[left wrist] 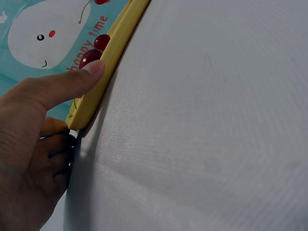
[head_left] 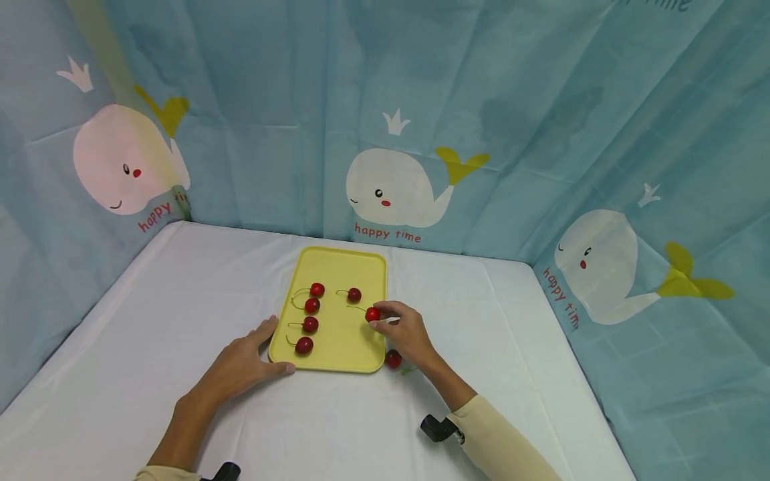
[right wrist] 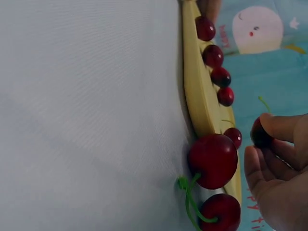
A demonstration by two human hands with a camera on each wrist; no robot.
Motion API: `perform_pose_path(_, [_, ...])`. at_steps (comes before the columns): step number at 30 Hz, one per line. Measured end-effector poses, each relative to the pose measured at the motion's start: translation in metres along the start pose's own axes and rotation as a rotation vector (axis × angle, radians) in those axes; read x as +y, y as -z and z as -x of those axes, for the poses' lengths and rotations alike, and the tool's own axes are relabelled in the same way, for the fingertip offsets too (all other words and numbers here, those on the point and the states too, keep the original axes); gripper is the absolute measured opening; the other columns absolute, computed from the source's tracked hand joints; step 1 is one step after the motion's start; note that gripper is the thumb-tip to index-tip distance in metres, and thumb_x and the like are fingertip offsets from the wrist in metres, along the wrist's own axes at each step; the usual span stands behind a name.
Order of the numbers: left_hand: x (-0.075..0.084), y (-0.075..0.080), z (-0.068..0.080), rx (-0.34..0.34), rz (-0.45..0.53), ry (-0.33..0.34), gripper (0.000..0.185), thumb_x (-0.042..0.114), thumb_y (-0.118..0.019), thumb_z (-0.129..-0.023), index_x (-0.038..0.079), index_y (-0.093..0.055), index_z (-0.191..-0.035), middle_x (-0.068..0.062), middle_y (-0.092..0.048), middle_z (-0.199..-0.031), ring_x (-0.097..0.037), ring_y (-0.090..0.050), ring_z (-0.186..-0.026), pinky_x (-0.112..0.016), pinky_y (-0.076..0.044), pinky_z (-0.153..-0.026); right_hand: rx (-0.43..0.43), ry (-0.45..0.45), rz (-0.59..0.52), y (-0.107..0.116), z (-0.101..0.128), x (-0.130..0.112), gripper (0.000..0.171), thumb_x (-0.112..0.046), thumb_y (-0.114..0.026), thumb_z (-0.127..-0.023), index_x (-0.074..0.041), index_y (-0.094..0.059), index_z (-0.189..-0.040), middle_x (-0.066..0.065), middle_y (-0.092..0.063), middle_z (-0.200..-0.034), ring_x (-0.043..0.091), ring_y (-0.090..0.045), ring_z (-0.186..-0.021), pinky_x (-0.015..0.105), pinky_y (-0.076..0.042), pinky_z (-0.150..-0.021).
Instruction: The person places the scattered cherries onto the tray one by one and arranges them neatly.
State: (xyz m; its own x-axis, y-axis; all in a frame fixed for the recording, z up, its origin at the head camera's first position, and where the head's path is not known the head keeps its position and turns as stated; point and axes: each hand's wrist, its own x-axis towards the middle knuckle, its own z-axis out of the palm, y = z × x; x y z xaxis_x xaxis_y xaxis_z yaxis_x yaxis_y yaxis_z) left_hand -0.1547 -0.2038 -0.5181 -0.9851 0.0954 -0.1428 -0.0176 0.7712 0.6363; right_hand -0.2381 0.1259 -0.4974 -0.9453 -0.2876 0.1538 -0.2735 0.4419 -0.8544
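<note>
Cherries are going onto a yellow tray (head_left: 337, 257) on the white-clothed table (head_left: 150, 300) — work looks past halfway, by the layout.

Done so far: four cherries in a left column — top one (head_left: 317, 290), then (head_left: 311, 305), (head_left: 309, 325), (head_left: 304, 345) — and one cherry (head_left: 354, 294) starting a right column, all resting on the tray with stems pointing left.

In hand: the right hand (head_left: 406, 331) pinches a sixth cherry (head_left: 372, 314) between thumb and fingertips, at the tray's right edge, just below the right column's first cherry. Whether it already touches the tray surface cannot be told. The right wrist view shows the same pinch (right wrist: 262, 132), fingers curled round the fruit.

Left: a pair of cherries (head_left: 393, 359) on a green stem lies on the cloth just outside the tray's near right corner — the right wrist view shows two (right wrist: 212, 160), joined.

The left hand (head_left: 240, 364) lies flat and spread on the table, thumb (left wrist: 72, 82) pressed against the tray's near left corner, holding nothing — apparently steadying it.
</note>
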Motion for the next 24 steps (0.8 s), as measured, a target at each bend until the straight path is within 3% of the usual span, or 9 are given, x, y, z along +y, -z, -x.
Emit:
perform_pose_path(13, [-0.001,0.000,0.001,-0.004,-0.003,0.000,0.124,0.071,-0.080,-0.081,0.003,-0.024,-0.168,-0.028,-0.030,-0.169,-0.053,-0.029,-0.155,-0.072,-0.031,-0.120,-0.039,-0.016,0.039,-0.020,-0.018,-0.004,0.034,-0.012,-0.079,-0.096,-0.007,-0.074,-0.129,0.004,-0.077,-0.117,0.019,-0.072,-0.107,0.028,-0.061,-0.087])
perform_pose_path(24, [0.000,0.000,-0.001,0.006,0.001,-0.009,0.123,0.071,-0.080,-0.081,0.002,-0.025,-0.167,-0.027,-0.030,-0.169,-0.052,-0.030,-0.155,-0.071,-0.031,-0.121,-0.031,-0.038,0.100,-0.033,-0.027,-0.003,0.031,-0.009,-0.080,-0.095,-0.009,-0.075,-0.125,0.003,-0.076,-0.113,0.019,-0.070,-0.104,0.032,-0.061,-0.092])
